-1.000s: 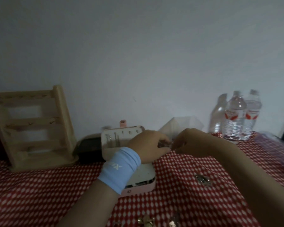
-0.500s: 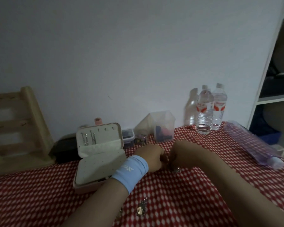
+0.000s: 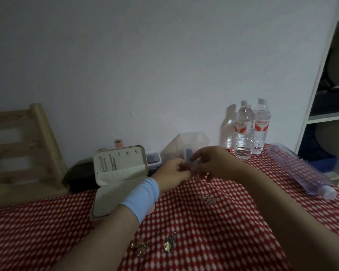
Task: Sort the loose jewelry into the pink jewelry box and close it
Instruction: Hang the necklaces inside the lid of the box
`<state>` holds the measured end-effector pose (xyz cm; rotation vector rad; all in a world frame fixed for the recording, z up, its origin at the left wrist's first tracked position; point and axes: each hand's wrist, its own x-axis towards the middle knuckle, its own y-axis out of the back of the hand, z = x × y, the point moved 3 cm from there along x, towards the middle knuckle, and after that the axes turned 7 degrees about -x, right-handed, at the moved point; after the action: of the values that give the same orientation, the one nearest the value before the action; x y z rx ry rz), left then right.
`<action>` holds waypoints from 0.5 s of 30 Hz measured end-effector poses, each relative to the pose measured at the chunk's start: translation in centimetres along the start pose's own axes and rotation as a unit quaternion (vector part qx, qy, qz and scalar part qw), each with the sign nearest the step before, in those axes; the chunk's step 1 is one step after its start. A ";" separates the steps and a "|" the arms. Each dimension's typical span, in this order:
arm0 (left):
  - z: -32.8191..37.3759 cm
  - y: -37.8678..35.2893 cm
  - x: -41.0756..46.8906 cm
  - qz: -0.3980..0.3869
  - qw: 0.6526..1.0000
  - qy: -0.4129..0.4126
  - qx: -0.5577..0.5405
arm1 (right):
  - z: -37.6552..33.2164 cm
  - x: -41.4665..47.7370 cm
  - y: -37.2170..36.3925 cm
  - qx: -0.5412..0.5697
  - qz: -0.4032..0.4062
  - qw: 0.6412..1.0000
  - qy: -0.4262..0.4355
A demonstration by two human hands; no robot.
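Head view: open pink jewelry box (image 3: 114,198) on the red-and-white checked worktop (image 3: 213,231), left of centre, lid upright with chains and studs pinned inside. My left grip (image 3: 172,171), with a blue wristband (image 3: 140,196) on the wrist, and my right grip (image 3: 209,163) meet above the worktop just right of the box. Both have curled fingers pinching a small jewelry piece (image 3: 192,166) between their tips; its kind is too blurred to tell. Loose jewelry lies on the cloth: a silver cluster (image 3: 206,198) below the right grip and gold pieces (image 3: 138,247) beside a further charm (image 3: 168,245) near the front edge. Behind: wooden rack (image 3: 22,151), black case (image 3: 80,177), clear tub (image 3: 192,141), two water bottles (image 3: 244,130), purple plastic sleeve (image 3: 301,169).
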<state>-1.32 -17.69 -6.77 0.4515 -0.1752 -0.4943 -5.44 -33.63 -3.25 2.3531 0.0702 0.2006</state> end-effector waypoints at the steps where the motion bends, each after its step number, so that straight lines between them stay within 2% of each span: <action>1: -0.1 0.4 -0.1 0.000 0.999 0.001 -0.039 | -0.3 0.1 0.1 0.027 0.006 1.000 0.000; 4: 0.0 1.2 -0.5 -0.022 0.987 0.005 -0.160 | -1.4 0.5 0.1 0.066 0.017 0.998 0.009; 6: 0.3 1.8 -0.9 -0.035 0.979 0.002 -0.201 | -2.0 0.7 0.1 0.078 0.021 0.997 0.020; 11: 0.3 4.6 -1.9 -0.011 0.994 -0.005 -0.107 | -2.8 1.0 -0.4 0.068 -0.008 0.997 0.031; 15: 0.2 7.0 -2.8 -0.005 0.995 0.002 -0.104 | -3.2 1.4 -1.7 0.043 -0.062 0.996 0.042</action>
<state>-0.91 -10.89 -3.56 0.2503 -0.1166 -0.5148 -4.61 -30.02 -2.06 2.4166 0.2705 0.2401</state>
